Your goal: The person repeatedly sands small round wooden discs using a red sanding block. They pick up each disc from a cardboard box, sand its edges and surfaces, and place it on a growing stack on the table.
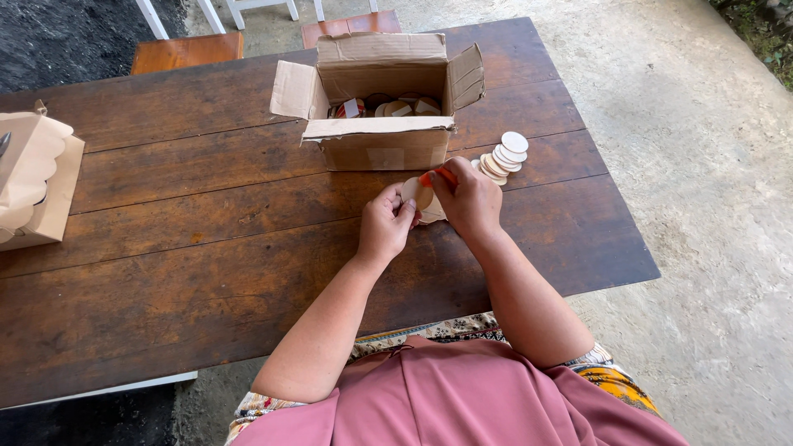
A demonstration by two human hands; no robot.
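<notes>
We are holding a thin, pale wooden disc up over the dark plank table, our left hand pinching its edge while our right hand is gripping a small orange tool against it. We are judging this the working-on-a-disc step; the next move calls for steady pressure. Smooth finished discs are lying fanned beside the worn, open cardboard box.

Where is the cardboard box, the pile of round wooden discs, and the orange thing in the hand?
cardboard box [384, 149]: head view, on its front wall.
pile of wooden discs [504, 157]: head view, on the middle discs.
orange thing [438, 175]: head view, on the end showing above the right hand [469, 202].
</notes>
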